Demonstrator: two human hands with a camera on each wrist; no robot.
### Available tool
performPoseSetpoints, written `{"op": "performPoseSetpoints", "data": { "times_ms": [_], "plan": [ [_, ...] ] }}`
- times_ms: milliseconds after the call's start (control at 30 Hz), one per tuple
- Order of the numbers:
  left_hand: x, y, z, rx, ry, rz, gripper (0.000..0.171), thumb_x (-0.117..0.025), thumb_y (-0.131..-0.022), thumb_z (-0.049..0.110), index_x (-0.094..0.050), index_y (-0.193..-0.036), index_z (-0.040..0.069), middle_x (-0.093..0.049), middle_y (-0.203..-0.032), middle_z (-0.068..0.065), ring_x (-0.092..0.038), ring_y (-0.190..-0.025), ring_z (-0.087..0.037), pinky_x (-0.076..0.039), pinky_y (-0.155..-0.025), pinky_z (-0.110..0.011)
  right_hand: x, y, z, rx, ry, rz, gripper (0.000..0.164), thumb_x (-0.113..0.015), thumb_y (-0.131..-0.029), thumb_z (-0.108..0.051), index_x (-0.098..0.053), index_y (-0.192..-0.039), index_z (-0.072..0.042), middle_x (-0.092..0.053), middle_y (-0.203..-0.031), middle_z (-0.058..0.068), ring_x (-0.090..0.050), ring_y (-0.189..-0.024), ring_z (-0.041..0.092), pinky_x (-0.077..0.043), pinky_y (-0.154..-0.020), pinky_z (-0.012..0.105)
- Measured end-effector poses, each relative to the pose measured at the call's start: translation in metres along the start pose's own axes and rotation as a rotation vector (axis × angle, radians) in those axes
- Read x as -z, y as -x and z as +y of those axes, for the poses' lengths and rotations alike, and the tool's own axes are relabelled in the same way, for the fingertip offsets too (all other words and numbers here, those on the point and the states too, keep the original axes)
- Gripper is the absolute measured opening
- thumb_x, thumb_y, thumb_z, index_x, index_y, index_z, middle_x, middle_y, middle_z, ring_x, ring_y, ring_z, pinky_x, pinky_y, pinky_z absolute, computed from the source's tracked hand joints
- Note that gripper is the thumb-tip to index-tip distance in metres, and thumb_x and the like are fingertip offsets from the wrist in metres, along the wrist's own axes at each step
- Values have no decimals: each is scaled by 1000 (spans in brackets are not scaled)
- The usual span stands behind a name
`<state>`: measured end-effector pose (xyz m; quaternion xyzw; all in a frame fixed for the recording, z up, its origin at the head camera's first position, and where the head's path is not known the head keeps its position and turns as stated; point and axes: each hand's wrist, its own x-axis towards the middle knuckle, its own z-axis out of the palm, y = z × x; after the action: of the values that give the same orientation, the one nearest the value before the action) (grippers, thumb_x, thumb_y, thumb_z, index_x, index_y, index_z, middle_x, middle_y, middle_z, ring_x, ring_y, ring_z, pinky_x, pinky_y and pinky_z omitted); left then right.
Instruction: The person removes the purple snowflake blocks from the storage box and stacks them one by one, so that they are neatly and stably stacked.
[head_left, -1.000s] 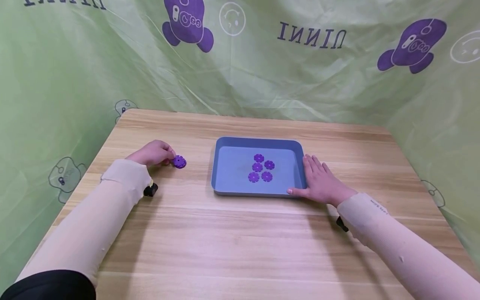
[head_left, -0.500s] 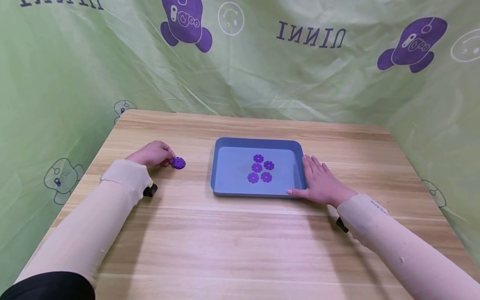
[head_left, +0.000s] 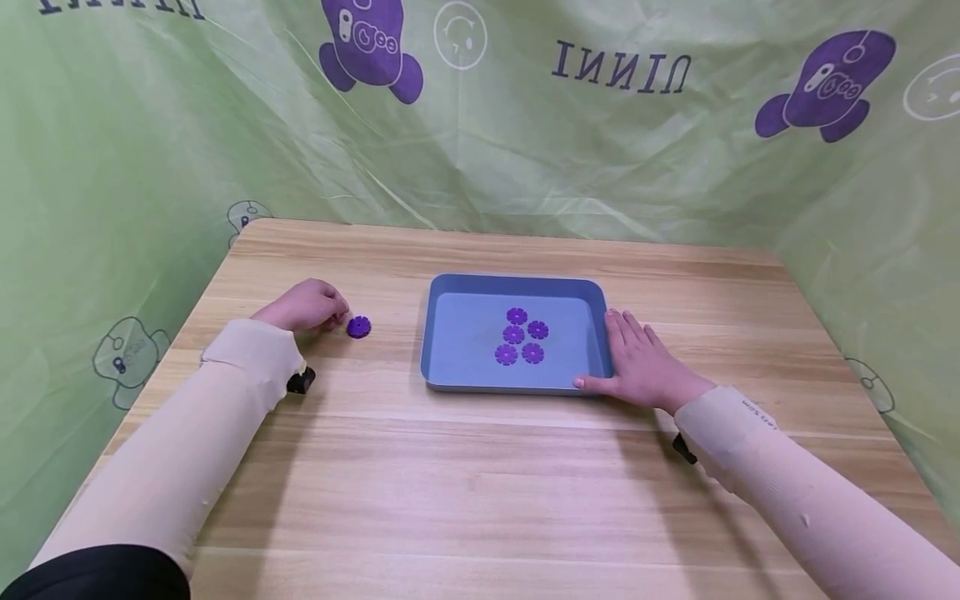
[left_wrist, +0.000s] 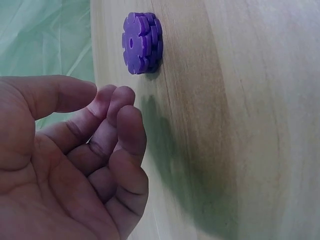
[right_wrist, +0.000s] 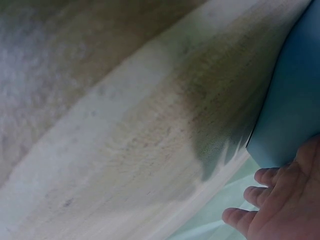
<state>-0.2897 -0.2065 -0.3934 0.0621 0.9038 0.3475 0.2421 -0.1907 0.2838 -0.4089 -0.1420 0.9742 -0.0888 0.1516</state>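
My left hand (head_left: 306, 306) is just left of a small stack of purple notched plastic discs (head_left: 359, 327) on the wooden table. In the left wrist view its fingers curl loosely, thumb and index apart, with nothing between them. The stacked discs (left_wrist: 141, 44) stand beyond the fingertips, a slightly uneven pile with a hole through the top one. At the right end of a blue-grey tray (head_left: 465, 383) rests my right hand (head_left: 648, 367), fingers straight along the side and thumb on the front edge. Several flat purple discs (head_left: 513, 335) lie spread inside the tray.
The wooden table (head_left: 480, 483) runs back to a green printed curtain (head_left: 495, 167), which also hangs at both sides. A black wrist device (head_left: 301, 381) sits under the left cuff, another (head_left: 684, 448) under the right.
The left fingers, earlier at the edge of the disc stack, have come off it, leaving a small gap. The stack looks more evenly lined up. The right hand and tray have stayed put.
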Motion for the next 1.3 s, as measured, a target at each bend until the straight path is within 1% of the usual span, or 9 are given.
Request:
{"op": "performPoseSetpoints", "data": {
  "times_ms": [300,400,500,667,867,1033,1100,1200,1300],
  "plan": [
    [-9,4,13,23,-120,47,24,-51,-103,21,-54,-98,-3,-56,-82,-9,-50,-71,-20,-44,-67,-33,-1,0,1,-5,5,-3,126,-58,-90,-75,-3,-156,17,-4,-165,35,-4,-151,53,-6,-120,65],
    [-11,2,15,35,-136,65,25,-50,-103,23,-53,-101,-2,-54,-85,-10,-51,-73,-21,-44,-67,-34,-1,-1,1,1,6,2,126,-58,-90,-75,-3,-156,17,-4,-165,35,-4,-151,53,-6,-120,65],
    [-11,-1,17,26,-141,95,28,-50,-103,24,-54,-105,-3,-54,-87,-10,-52,-76,-22,-45,-67,-34,-1,0,1,6,5,6,126,-59,-90,-75,-3,-156,17,-4,-165,35,-4,-151,53,-6,-120,65],
    [-14,-5,30,-17,-101,134,28,-51,-102,22,-57,-109,-5,-56,-89,-11,-52,-81,-24,-44,-73,-37,0,0,1,2,-1,4,126,-59,-90,-75,-3,-156,17,-3,-165,35,-3,-151,53,-5,-120,65],
    [-23,-8,51,-43,-60,145,26,-51,-102,19,-58,-108,-5,-58,-94,-13,-55,-85,-25,-46,-76,-37,0,0,2,1,-1,7,126,-59,-90,-75,-3,-156,17,-4,-165,35,-4,-151,53,-6,-120,65],
    [-33,-13,67,-68,85,104,27,-51,-103,17,-57,-114,-6,-58,-106,-19,-59,-91,-26,-51,-76,-35,0,0,2,2,-1,12,125,-59,-90,-74,-3,-156,17,-5,-165,35,-4,-151,53,-7,-120,65],
    [-36,-15,73,-87,121,82,27,-51,-104,17,-57,-115,-7,-59,-107,-20,-60,-92,-25,-52,-76,-34,-1,0,2,0,-2,12,125,-59,-90,-74,-3,-156,17,-5,-165,35,-4,-151,53,-7,-120,65],
    [-40,-17,82,-122,120,63,26,-50,-104,16,-58,-114,-7,-60,-106,-20,-62,-93,-24,-52,-74,-32,-1,0,2,-4,-6,12,125,-59,-90,-74,-3,-156,16,-5,-165,35,-4,-151,53,-6,-120,65],
    [-45,-18,90,-135,126,52,24,-51,-104,16,-58,-112,-6,-60,-104,-18,-62,-91,-23,-51,-72,-31,-1,0,2,-5,-6,12,126,-59,-90,-75,-3,-157,16,-5,-165,35,-4,-152,53,-6,-120,65]
  ]
}}
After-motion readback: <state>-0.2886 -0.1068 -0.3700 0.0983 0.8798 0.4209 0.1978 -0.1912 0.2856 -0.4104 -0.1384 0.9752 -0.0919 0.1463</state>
